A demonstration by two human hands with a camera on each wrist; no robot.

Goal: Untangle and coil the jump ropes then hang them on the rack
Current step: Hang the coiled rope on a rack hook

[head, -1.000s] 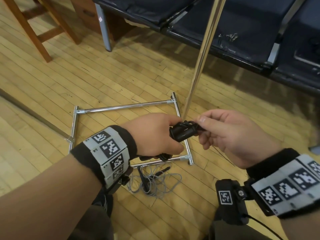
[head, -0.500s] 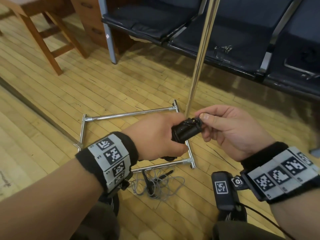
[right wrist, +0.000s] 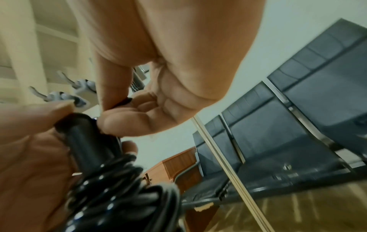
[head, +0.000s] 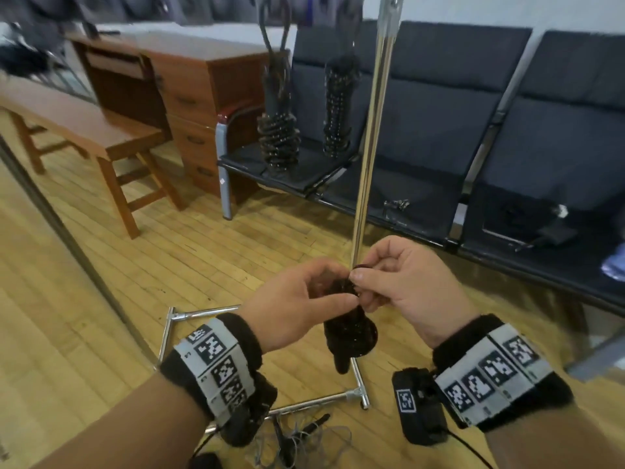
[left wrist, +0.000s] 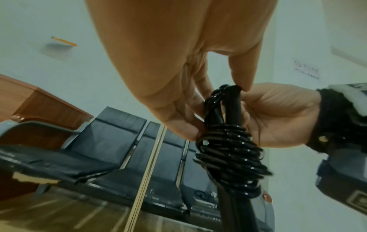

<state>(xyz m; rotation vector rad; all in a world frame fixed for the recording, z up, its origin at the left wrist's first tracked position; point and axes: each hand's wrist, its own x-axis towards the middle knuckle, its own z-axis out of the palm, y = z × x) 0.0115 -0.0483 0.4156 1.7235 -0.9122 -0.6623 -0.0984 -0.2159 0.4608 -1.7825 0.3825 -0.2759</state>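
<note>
A black jump rope, wound into a tight coil round its handles, hangs upright between both hands. My left hand grips its upper part. My right hand pinches the small loop at the coil's top between thumb and forefinger. Just behind the hands rises the chrome pole of the rack, whose base frame lies on the floor. Two coiled black ropes hang from the rack's top. A tangled grey rope lies on the floor beside the base.
A row of dark padded seats stands behind the rack. A wooden desk with drawers and a wooden bench stand at the left. The floor is light wood planks.
Both hands have lifted the coiled rope and turned it from lying sideways to hanging upright. The head view has tilted up, so the hanging ropes and seats now show.
</note>
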